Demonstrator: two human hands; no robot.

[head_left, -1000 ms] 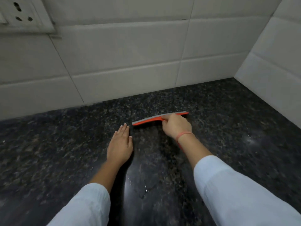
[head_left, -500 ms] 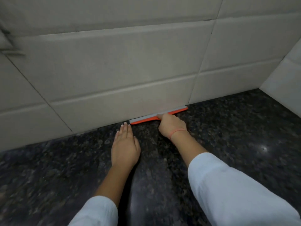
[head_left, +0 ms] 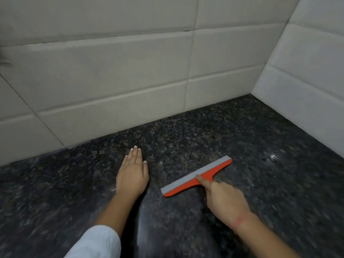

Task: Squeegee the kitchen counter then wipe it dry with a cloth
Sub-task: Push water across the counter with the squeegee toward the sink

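Observation:
An orange squeegee [head_left: 188,185] with a grey rubber blade lies slanted on the dark speckled granite counter [head_left: 260,146], well away from the back wall. My right hand [head_left: 223,200] grips its handle, with the index finger stretched along the orange neck toward the blade. Flat on the counter to the left of the squeegee rests my left hand [head_left: 133,174], fingers straight and together, pointing at the wall. No cloth is in view.
A wall of pale tiles [head_left: 111,81] runs along the back of the counter, and a second tiled wall [head_left: 307,71] closes the right side, forming a corner at the far right. A bright wet glint [head_left: 273,157] shows on the counter at the right.
My right hand has pulled the squeegee back from the foot of the wall toward me and to the right. The left hand has stayed flat on the counter.

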